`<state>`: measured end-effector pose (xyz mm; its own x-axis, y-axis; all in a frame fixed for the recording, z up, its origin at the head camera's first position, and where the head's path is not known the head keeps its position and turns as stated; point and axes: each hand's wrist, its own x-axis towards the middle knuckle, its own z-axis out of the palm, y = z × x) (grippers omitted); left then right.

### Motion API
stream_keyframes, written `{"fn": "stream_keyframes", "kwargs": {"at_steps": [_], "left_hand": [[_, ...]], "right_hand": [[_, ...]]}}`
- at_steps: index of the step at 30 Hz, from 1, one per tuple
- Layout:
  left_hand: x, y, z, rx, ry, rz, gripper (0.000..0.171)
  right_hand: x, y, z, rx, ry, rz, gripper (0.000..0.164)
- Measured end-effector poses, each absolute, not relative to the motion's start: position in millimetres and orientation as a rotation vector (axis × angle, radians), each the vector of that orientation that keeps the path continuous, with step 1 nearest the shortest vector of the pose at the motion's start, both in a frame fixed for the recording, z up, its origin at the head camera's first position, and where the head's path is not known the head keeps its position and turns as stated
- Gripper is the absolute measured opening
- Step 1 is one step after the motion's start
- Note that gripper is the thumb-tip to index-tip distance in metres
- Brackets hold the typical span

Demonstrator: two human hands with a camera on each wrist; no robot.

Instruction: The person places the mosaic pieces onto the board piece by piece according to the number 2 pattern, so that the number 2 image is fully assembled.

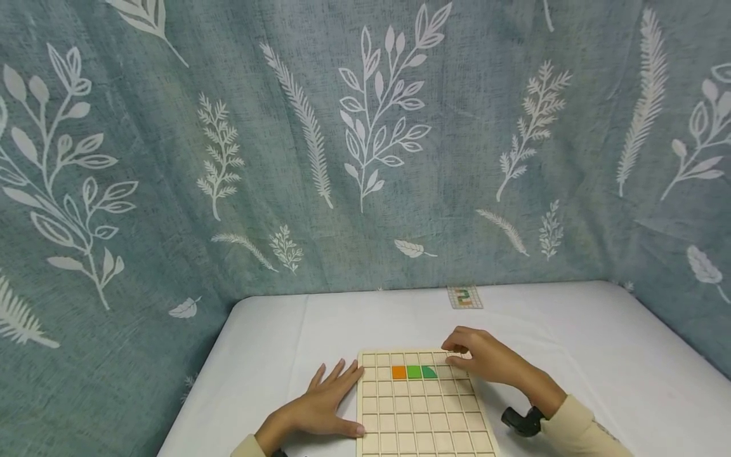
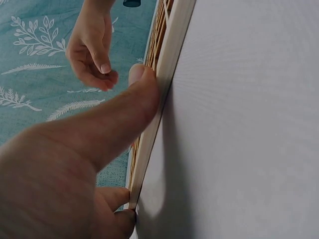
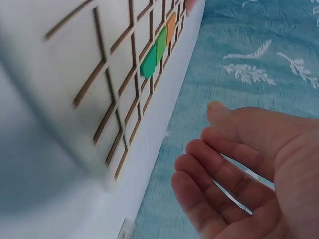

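A pale wooden grid board (image 1: pixel 402 404) lies on the white table. Three tiles sit side by side in one row near its far edge: an orange square (image 1: pixel 398 372), a light green square (image 1: pixel 414 372) and a darker green piece (image 1: pixel 429 372) with one rounded corner. Along the board's left side my left hand (image 1: pixel 320 406) rests with fingers spread, thumb and fingertips against the frame. My right hand (image 1: pixel 485 355) hovers over the far right corner of the grid. Its fingers (image 3: pixel 199 189) bend loosely, and nothing shows between them and the thumb.
A small card (image 1: pixel 465 297) with a gridded orange and green pattern lies at the back of the table. Behind the table hangs a blue-green curtain (image 1: pixel 320 241) with white leaf prints. A black band (image 1: pixel 522 421) is at the right wrist.
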<state>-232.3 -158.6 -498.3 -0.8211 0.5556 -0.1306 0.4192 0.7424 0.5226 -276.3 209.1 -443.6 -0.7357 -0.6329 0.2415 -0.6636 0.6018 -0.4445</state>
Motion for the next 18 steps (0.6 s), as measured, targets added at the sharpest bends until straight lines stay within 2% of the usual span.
{"fn": "stream_keyframes", "kwargs": {"at_steps": [8, 18], "left_hand": [[-230, -159, -501, 0.778, 2.669, 0.697, 0.111], [-230, -160, -499, 0.790, 2.667, 0.701, 0.110]], "right_hand": [[-269, 254, -442, 0.912, -2.758, 0.830, 0.017], [-277, 300, -442, 0.659, -2.846, 0.785, 0.020]]}}
